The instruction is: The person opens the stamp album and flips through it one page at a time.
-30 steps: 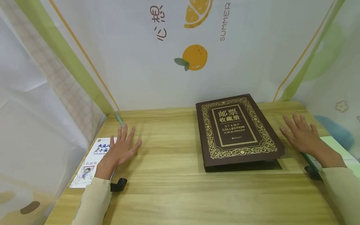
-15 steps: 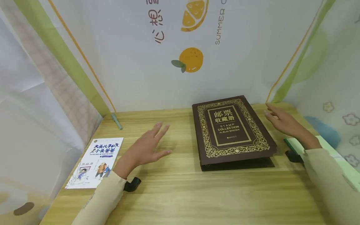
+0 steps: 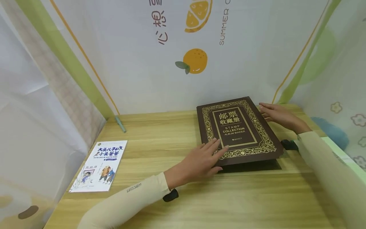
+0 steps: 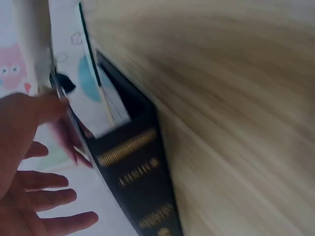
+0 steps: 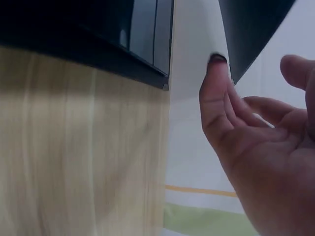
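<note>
A dark brown stamp album point(image 3: 235, 127) with gold trim lies on the table, its front cover raised a little along the near and right edges. My left hand point(image 3: 197, 162) is over the near-left corner with fairly straight fingers. In the left wrist view the fingers spread beside the album's spine point(image 4: 140, 182), the thumb at the cover's edge. My right hand point(image 3: 281, 116) is at the album's right edge. Seen from the right wrist, its slightly bent fingers point(image 5: 216, 93) are beside the corner of the lifted cover point(image 5: 253, 34), thumb apart.
A white illustrated booklet point(image 3: 98, 167) lies at the table's left side. Behind it is a green pen-like stick point(image 3: 120, 124). A pale green flat item point(image 3: 357, 168) lies partly under the right forearm. Printed cloth point(image 3: 143, 79) hangs behind the table.
My left hand has swung right from beside the booklet to the album's near-left corner. My right hand has moved left to the album's right edge.
</note>
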Motion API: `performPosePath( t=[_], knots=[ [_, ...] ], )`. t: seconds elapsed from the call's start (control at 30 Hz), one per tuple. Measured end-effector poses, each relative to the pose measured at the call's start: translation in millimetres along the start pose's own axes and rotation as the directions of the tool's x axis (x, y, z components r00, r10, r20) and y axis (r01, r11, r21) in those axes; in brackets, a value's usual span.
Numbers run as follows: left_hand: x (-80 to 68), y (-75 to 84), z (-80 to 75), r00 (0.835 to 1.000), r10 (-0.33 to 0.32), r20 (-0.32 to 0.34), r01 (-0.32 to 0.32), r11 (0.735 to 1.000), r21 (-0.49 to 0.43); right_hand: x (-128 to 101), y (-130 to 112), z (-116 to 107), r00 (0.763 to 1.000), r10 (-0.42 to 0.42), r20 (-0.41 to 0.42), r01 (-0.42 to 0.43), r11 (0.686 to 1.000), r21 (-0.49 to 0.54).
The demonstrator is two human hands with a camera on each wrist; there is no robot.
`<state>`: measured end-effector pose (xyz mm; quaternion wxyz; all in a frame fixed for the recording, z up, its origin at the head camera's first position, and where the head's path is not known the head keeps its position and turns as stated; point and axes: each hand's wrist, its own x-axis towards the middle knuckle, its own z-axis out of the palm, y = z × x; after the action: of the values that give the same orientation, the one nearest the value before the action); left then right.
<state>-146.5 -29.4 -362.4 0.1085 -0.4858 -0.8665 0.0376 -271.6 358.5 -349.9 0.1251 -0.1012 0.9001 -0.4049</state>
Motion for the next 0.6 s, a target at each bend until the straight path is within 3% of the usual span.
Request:
performPosePath(
  t=[0.13,0.27,0.43,0.6],
  knots=[
    [12.1,8.4,1.3,1.0,-0.029,-0.001,0.029,0.999,0.019,12,-2,1,0.999,0.007,0.05,-0.012,0.996,0.092],
    [18.4,13.9,3.0,0.998,-0.056,0.032,0.055,0.998,0.026,16,-2,4,0.999,0.023,0.048,-0.03,0.985,0.171],
    [16.7,19.0,6.0,0.998,-0.049,0.038,0.046,0.996,0.072,17,1,6,0.999,0.015,0.042,-0.027,0.953,0.302],
    [12.1,18.5,6.2,0.998,-0.061,0.016,0.06,0.995,0.075,20,-8,1,0.999,-0.013,0.039,-0.002,0.933,0.36]
  ],
)
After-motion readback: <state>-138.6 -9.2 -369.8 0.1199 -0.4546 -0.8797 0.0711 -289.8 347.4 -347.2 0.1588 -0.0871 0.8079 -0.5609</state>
